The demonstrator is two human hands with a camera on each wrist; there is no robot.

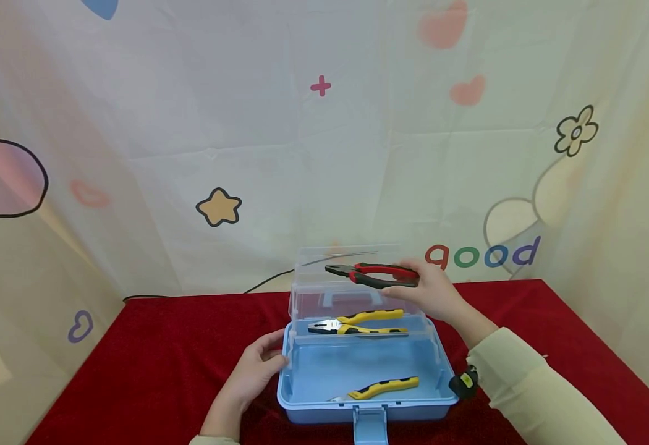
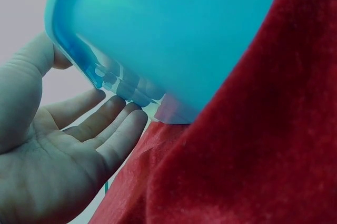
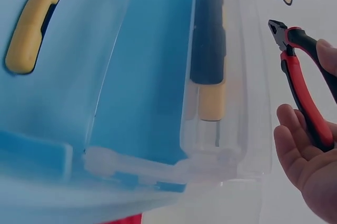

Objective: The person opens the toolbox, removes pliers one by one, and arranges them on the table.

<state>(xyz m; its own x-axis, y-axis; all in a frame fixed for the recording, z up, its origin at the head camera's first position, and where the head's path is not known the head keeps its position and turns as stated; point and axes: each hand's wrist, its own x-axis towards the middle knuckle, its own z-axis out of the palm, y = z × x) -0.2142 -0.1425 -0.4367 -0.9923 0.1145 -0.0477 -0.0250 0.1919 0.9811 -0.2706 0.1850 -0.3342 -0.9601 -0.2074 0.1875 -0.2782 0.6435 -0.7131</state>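
A light-blue toolbox (image 1: 452, 371) stands with its transparent lid (image 1: 313, 259) tipped back. My right hand (image 1: 427, 290) grips red-and-black pliers (image 1: 382, 276) by the handles, raised over the back of the box with the jaws pointing left. On the left side my left hand (image 1: 252, 371) holds the box; its thumb (image 2: 60, 58) reaches over the rim and its fingertips (image 2: 118, 103) rest against the outer side. Yellow-and-black pliers (image 1: 358, 322) lie in a clear tray at the rear. A yellow-handled tool (image 1: 384, 387) lies at the front inside, partly hidden by the front wall.
A red velvet cloth (image 1: 163, 358) covers the table. The box's blue latch (image 1: 370, 423) hangs down in front. Beside the right sleeve cuff sits a small black device (image 1: 463, 382). A thin black cable (image 1: 271, 281) runs behind the lid, before a printed curtain (image 1: 246, 123).
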